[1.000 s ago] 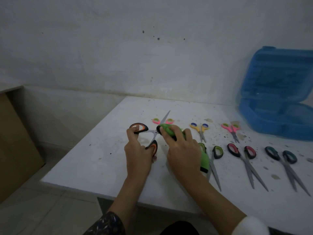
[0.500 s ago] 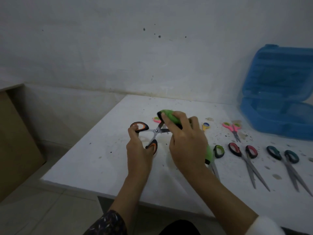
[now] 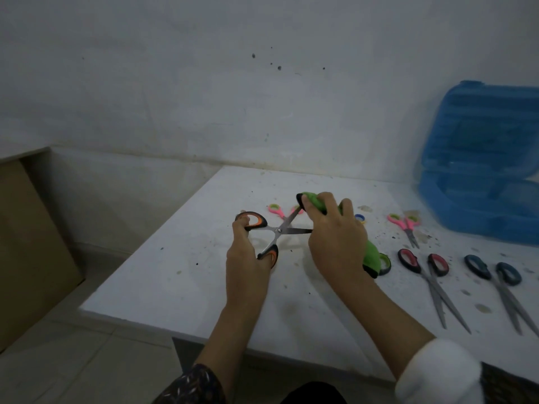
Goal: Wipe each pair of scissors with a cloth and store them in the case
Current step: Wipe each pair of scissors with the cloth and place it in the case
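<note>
White dirt-speckled bench (image 3: 180,281) sat against grey-white plaster wall (image 3: 204,97); brown flat panel (image 3: 26,243) stood at left, pale tiled floor (image 3: 73,360) below.

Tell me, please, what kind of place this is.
Probably a plain workroom or utility room: a stained white table against a bare, speckled wall, a tiled floor, and an open blue plastic case.

A bare, plain room; whether home or workshop cannot be told. It has a stained white wall (image 3: 204,97), a dirt-speckled white table (image 3: 175,272) set by it, pale floor tiles (image 3: 73,360), and 1 brown wooden panel (image 3: 29,243) at the left.
</note>
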